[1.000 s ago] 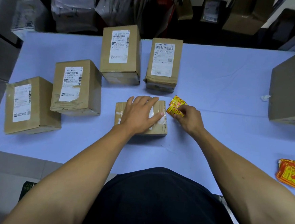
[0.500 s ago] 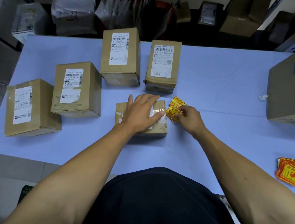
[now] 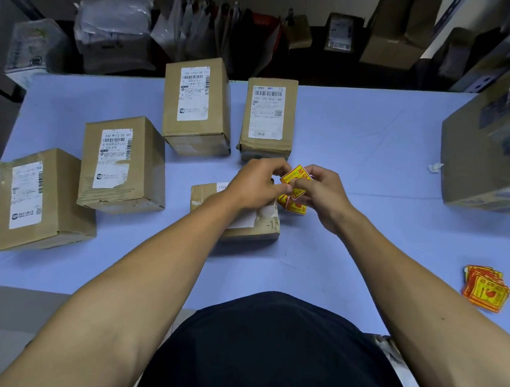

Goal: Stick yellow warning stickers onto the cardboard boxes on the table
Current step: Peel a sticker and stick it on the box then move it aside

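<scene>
From the head camera, both bare forearms reach out over a pale blue worktop point(image 3: 359, 134). The left hand point(image 3: 256, 184) and the right hand point(image 3: 323, 195) meet above the far right corner of a small flat cardboard box point(image 3: 242, 223), and together they pinch a yellow warning sticker point(image 3: 294, 178) printed in red, held tilted like a diamond between the fingertips. A few more stickers point(image 3: 292, 205) show just under the hands at the box's right edge; whether they lie on the worktop or are also held is hard to tell, since the fingers cover part of them.

Four taller cardboard boxes stand on the worktop, each with a white shipping label facing up. The nearest left box point(image 3: 42, 201) sits by the left edge, the next box point(image 3: 122, 161) just beside it and farther back. Two more stand at the rear: a tall box point(image 3: 196, 103) and, just to its right, a narrower box point(image 3: 269, 115) whose near end lies close to the hands. None of these four carries a yellow sticker on the faces that show.

A loose stack of yellow and red stickers point(image 3: 484, 287) lies well apart, near the right edge. A large carton point(image 3: 488, 156) stands at the far right, with a small white scrap point(image 3: 435, 167) beside it.
</scene>
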Available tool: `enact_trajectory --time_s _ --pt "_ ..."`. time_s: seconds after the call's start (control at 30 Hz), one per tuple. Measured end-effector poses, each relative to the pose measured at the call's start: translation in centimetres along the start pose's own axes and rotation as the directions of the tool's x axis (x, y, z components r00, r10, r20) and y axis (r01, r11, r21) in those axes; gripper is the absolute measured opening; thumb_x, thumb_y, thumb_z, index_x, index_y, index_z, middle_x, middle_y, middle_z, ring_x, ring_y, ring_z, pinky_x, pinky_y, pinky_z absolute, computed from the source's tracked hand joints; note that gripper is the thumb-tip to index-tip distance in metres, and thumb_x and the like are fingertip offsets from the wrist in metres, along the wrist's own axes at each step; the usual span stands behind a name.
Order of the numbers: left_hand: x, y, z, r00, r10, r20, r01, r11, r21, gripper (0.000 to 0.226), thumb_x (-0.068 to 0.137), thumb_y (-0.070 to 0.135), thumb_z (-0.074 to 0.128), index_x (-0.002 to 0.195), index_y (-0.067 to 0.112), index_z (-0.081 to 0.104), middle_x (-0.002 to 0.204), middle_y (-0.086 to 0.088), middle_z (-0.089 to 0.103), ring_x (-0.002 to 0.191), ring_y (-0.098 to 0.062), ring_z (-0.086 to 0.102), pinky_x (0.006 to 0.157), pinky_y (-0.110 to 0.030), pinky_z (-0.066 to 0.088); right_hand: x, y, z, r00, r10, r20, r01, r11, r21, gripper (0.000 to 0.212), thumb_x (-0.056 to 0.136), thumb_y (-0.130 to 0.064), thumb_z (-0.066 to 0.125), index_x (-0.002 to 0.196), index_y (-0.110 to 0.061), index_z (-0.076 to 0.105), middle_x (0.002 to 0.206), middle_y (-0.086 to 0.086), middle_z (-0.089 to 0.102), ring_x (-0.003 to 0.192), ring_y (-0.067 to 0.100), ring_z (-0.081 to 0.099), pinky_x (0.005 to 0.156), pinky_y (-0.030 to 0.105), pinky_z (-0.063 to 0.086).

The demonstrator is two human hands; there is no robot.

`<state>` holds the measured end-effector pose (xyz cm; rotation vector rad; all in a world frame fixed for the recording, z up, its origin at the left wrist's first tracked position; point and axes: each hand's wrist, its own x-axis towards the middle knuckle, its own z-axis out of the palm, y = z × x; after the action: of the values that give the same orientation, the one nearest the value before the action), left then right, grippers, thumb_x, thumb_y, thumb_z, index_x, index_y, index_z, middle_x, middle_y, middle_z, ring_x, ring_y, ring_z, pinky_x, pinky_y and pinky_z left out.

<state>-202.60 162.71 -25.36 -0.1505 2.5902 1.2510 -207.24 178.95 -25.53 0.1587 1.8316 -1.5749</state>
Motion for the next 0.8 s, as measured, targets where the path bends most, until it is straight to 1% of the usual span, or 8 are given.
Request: enact_trajectory --time_s 0.1,0.2,0.37,0.43,0.5,0.6,0.7,0.8 --pt "-0.2 0.1 -0.5 0.999 -0.027 -0.044 0.024 0.996 -0.082 0.006 0.089 0.017 0.069 0.093 0.012 0.07 0.089 0.0 0.072 0.088 -0.014 0.066 0.081 -0.029 0.049 -0.2 -0.3 -0.1 1.0 -0.008 0.014 0.007 0.995 0.098 0.01 0.087 -0.004 0.072 0.086 -0.009 0.064 0.085 0.013 0.065 0.077 0.023 0.067 0.064 0.027 0.057" --pt "-0.6 -0.1 -1.1 0.988 -0.101 -0.113 0.076 0.975 -0.208 0.009 0.093 0.016 0.066 0.084 0.018 0.068 0.077 0.007 0.068 0.073 -0.006 0.062 0.076 -0.029 0.05 -0.5 -1.1 0.1 1.0 -0.014 -0.017 0.017 0.98 0.201 0.01 0.089 -0.004 0.071 0.087 -0.009 0.063 0.088 0.011 0.067 0.082 0.023 0.068 0.063 0.024 0.058" --pt "-1.6 0.3 -1.9 0.967 -0.177 -0.184 0.094 0.917 -0.388 0.014 0.095 0.016 0.064 0.082 0.021 0.067 0.078 0.005 0.07 0.076 -0.006 0.064 0.082 -0.032 0.052 -1.0 -2.4 0.9 0.996 -0.085 -0.028 0.088 0.984 0.157 0.011 0.089 -0.004 0.071 0.081 -0.01 0.065 0.074 0.002 0.068 0.076 0.02 0.067 0.069 0.03 0.059" --pt "-2.0 0.9 -2.3 0.955 -0.2 -0.219 0.075 0.877 -0.475 0.018 0.095 0.014 0.064 0.081 0.024 0.068 0.075 0.007 0.068 0.072 -0.003 0.063 0.079 -0.03 0.053 -1.4 -2.8 1.2 0.994 -0.111 0.0 0.111 0.989 0.099 0.008 0.089 -0.004 0.072 0.083 -0.009 0.067 0.078 0.005 0.069 0.076 0.019 0.068 0.071 0.03 0.059" --pt "-2.4 1.3 -2.6 0.943 -0.244 -0.225 0.076 0.819 -0.569 0.017 0.095 0.012 0.064 0.083 0.023 0.069 0.075 0.004 0.069 0.073 -0.008 0.065 0.075 -0.032 0.055 -1.9 -3.3 1.6 0.991 -0.133 0.013 0.132 0.989 0.073 0.006 0.089 -0.005 0.071 0.086 -0.009 0.067 0.082 0.008 0.071 0.076 0.017 0.07 0.07 0.027 0.061" --pt "-3.0 1.7 -2.8 0.928 -0.304 -0.215 0.089 0.74 -0.666 0.005 0.093 0.01 0.066 0.09 0.011 0.07 0.079 -0.002 0.07 0.072 -0.011 0.066 0.065 -0.027 0.056 -2.5 -3.8 2.0 0.987 -0.159 0.024 0.157 0.985 0.071 0.003 0.09 -0.006 0.07 0.093 -0.006 0.068 0.085 0.009 0.073 0.077 0.016 0.073 0.071 0.026 0.061" --pt "-3.7 2.2 -3.0 0.908 -0.358 -0.218 0.107 0.701 -0.705 0.006 0.093 0.013 0.067 0.09 0.009 0.068 0.077 -0.001 0.07 0.067 -0.007 0.065 0.059 -0.02 0.051 -3.1 -4.1 2.3 0.985 -0.173 0.019 0.169 0.978 0.126 0.008 0.091 -0.005 0.068 0.1 -0.006 0.069 0.087 0.01 0.075 0.083 0.02 0.074 0.074 0.029 0.061" --pt "-4.2 2.6 -3.2 0.891 -0.398 -0.219 0.106 0.65 -0.753 0.01 0.093 0.018 0.067 0.085 0.014 0.067 0.079 0.0 0.071 0.07 -0.008 0.066 0.058 -0.022 0.051 -3.9 -4.7 2.9 0.984 -0.165 0.063 0.147 0.962 0.229 0.017 0.092 -0.003 0.066 0.109 -0.008 0.068 0.094 0.01 0.076 0.088 0.023 0.074 0.079 0.033 0.061"
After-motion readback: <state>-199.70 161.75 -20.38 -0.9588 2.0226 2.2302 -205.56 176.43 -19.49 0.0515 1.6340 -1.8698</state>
